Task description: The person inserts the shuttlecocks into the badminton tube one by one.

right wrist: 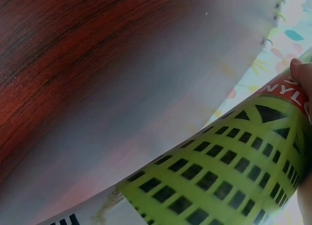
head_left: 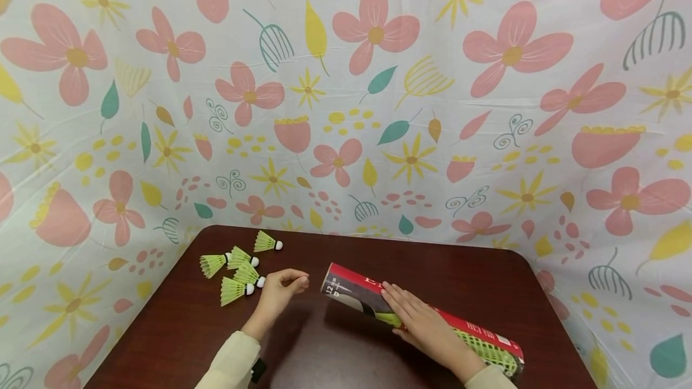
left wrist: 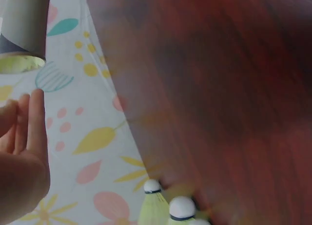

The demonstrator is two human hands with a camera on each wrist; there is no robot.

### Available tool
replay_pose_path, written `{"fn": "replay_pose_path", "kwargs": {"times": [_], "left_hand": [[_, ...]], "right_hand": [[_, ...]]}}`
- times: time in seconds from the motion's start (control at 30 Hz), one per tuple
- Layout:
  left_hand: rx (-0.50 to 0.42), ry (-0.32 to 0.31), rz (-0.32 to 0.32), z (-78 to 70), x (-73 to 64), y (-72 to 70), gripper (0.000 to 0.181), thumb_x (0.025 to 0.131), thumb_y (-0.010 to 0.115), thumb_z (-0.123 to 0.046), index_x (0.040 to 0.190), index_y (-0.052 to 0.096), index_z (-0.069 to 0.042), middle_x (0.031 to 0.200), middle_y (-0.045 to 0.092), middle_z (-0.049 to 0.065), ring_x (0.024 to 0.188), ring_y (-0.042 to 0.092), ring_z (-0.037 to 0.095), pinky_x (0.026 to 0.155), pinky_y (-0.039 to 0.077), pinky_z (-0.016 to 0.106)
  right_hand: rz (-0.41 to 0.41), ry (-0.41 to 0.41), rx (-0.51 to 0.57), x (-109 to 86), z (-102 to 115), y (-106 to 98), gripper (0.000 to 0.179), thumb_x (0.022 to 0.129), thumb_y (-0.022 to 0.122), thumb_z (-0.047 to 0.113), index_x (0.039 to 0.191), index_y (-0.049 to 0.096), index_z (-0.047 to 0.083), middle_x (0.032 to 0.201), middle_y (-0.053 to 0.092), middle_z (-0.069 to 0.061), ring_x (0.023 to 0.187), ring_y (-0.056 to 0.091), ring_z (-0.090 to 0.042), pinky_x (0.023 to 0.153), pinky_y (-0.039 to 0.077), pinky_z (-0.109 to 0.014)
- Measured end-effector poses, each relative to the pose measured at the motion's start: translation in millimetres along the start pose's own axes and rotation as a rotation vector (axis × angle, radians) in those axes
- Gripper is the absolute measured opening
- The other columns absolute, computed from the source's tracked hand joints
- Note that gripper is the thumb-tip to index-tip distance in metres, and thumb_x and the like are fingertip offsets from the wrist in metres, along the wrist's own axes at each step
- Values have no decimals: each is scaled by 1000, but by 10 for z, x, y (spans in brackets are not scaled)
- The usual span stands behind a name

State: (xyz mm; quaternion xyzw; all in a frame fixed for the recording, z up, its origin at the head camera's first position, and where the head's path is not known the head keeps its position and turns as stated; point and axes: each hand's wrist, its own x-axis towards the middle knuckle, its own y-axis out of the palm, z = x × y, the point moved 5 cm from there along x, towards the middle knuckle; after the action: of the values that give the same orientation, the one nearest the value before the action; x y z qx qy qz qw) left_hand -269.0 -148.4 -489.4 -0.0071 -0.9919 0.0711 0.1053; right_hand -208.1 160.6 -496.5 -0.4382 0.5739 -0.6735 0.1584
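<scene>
A shuttlecock tube (head_left: 354, 286), printed red, grey and yellow-green, slants over the right half of the table, its left end raised. My right hand (head_left: 424, 324) holds it around the middle, and the right wrist view shows the thumb on the tube (right wrist: 209, 178). My left hand (head_left: 277, 298) is bent at the fingers and holds nothing, a short gap from the tube's raised end. In the left wrist view, yellow-green shows inside that end (left wrist: 22, 64). Several yellow-green shuttlecocks (head_left: 233, 290) with white heads lie left of my left hand.
The dark red-brown table (head_left: 303, 251) has rounded far corners. Behind it and along both sides hangs a white cloth (head_left: 346, 119) printed with flowers and leaves. A small black item (head_left: 258, 370) shows by the left sleeve.
</scene>
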Motion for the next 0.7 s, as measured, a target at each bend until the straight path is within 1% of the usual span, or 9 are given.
{"fn": "replay_pose_path", "kwargs": {"times": [0.03, 0.13, 0.3, 0.37, 0.43, 0.57, 0.6, 0.7], "left_hand": [[8, -8, -22, 52, 0, -41, 12, 86, 68, 2, 97, 71, 6, 89, 68, 27, 81, 69, 34, 74, 57, 43], [82, -11, -87, 127, -23, -177, 15, 87, 69, -1, 101, 71, 2, 91, 69, 22, 81, 69, 31, 72, 57, 38], [285, 13, -168, 163, -82, -415, 18, 89, 69, -6, 106, 70, -1, 95, 71, 14, 86, 67, 29, 70, 55, 30], [366, 23, -202, 165, -102, -515, 18, 89, 68, -7, 107, 70, -1, 96, 70, 13, 88, 66, 30, 71, 54, 31], [421, 29, -243, 173, -119, -624, 19, 90, 67, -6, 108, 69, 0, 97, 70, 14, 90, 66, 31, 73, 55, 35], [497, 43, -372, 174, -159, -861, 19, 89, 68, -4, 107, 69, 2, 95, 70, 17, 90, 67, 34, 71, 55, 41], [509, 47, -409, 178, -171, -920, 19, 88, 69, -3, 106, 70, 3, 95, 70, 17, 89, 67, 34, 70, 56, 40], [528, 44, -501, 184, -224, -1073, 20, 86, 70, -2, 105, 70, 4, 95, 71, 18, 86, 68, 35, 65, 55, 34]], "right_hand": [[-1, 0, -4, -2, -5, 2, 75, 95, 44, 52, 152, 26, 7, 156, 28, -9, 140, 32, -21, 114, 4, -19], [0, 3, -1, -8, -17, 9, 74, 95, 42, 53, 152, 26, 8, 157, 26, -8, 140, 32, -21, 114, 5, -19], [21, 16, 4, -23, -31, 17, 75, 95, 42, 53, 153, 25, 8, 157, 27, -8, 141, 31, -20, 114, 3, -18], [25, 21, 4, -32, -36, 12, 76, 95, 47, 52, 153, 24, 8, 156, 28, -9, 141, 31, -20, 114, 2, -18], [30, 27, -2, -41, -44, 9, 77, 94, 49, 51, 153, 24, 8, 156, 28, -9, 141, 30, -20, 114, 2, -18], [40, 42, 11, -53, -62, 2, 78, 94, 50, 51, 153, 23, 9, 158, 25, -7, 141, 29, -20, 114, 2, -18], [44, 47, 10, -58, -67, 2, 78, 94, 47, 52, 154, 22, 9, 158, 24, -6, 141, 29, -19, 114, 2, -18], [50, 55, 19, -75, -74, -5, 80, 93, 51, 51, 154, 21, 10, 159, 22, -6, 142, 28, -19, 114, 2, -17]]}}
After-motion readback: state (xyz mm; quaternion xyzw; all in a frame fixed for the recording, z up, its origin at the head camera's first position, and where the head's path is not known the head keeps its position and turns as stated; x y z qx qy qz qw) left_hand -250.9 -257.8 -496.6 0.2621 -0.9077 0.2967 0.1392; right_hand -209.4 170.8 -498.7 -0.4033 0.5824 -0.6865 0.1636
